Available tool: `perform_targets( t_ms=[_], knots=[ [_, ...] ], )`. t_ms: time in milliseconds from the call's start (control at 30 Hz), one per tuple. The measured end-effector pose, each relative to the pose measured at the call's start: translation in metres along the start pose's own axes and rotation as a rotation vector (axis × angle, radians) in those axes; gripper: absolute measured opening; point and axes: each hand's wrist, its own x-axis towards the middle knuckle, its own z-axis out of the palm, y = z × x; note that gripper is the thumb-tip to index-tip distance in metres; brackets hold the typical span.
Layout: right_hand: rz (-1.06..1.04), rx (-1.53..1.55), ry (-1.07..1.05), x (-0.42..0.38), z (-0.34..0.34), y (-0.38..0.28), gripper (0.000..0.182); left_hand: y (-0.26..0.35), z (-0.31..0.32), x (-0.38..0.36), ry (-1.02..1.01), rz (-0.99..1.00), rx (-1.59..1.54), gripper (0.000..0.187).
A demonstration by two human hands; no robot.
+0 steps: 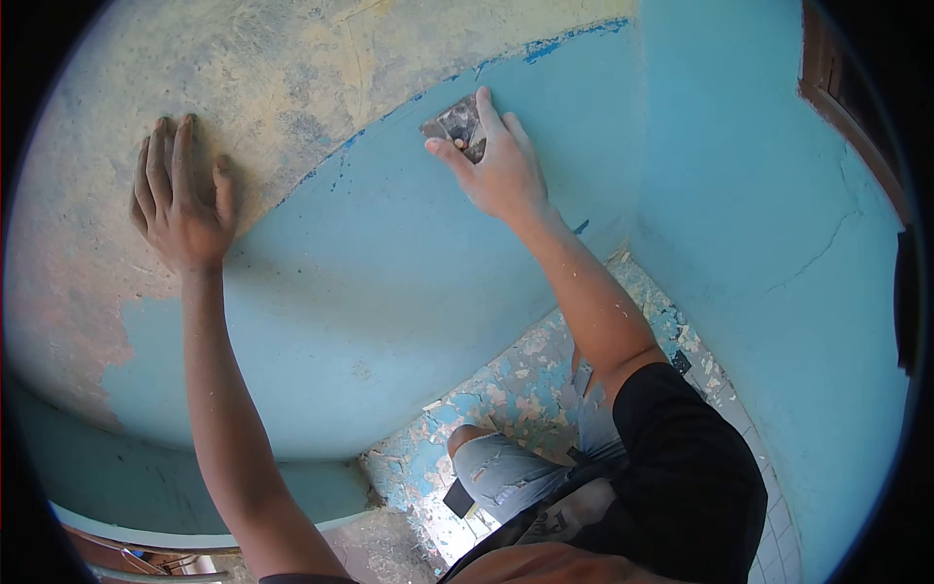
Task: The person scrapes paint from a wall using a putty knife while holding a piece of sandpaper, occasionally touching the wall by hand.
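Observation:
My left hand (185, 200) lies flat with its fingers spread on the bare, mottled part of the wall (282, 78), where no blue paint shows. A small, dark, worn scraper-like block (455, 123) is in my right hand (504, 165), pressed against the light blue paint (389, 243) just below its ragged upper edge. Thumb and fingers hold the block from its sides, and part of it is hidden under them. Darker blue flecks mark the boundary between paint and bare plaster.
Paint flakes cover the floor (525, 389) beneath, around my bent knee (491, 467). A second blue wall (759, 195) with a long crack stands at the right, with a brown frame (846, 107) on it. Some cables (146, 560) show at the lower left.

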Motion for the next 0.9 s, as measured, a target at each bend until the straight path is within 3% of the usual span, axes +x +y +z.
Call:
perform_targets(
  t_ms=[167,267,333,467,767,833,900],
  knots=[
    [-0.029,-0.014,-0.050,0.011,-0.009,-0.002,0.103,0.003,-0.005,0.001,-0.025,-0.001,0.014,0.049],
    [0.001,0.012,0.032,0.022,-0.012,-0.008,0.102,0.003,-0.004,0.001,-0.028,0.001,0.006,0.050],
    [-0.101,-0.074,-0.024,0.009,-0.005,-0.007,0.102,0.002,-0.005,0.002,-0.027,-0.001,0.016,0.050],
    [-0.088,-0.097,-0.060,0.012,-0.007,-0.004,0.102,0.003,-0.003,0.001,-0.026,-0.005,0.032,0.049],
    [-0.137,0.029,0.157,0.042,-0.008,-0.022,0.107,0.004,-0.003,0.001,-0.030,-0.007,0.016,0.051],
    [-0.096,-0.027,-0.060,0.012,-0.006,-0.014,0.107,0.003,-0.004,0.003,-0.029,-0.004,0.018,0.051],
    [-0.105,-0.040,-0.039,0.014,-0.005,-0.011,0.105,0.005,-0.005,-0.001,-0.032,-0.001,0.023,0.051]
  ],
)
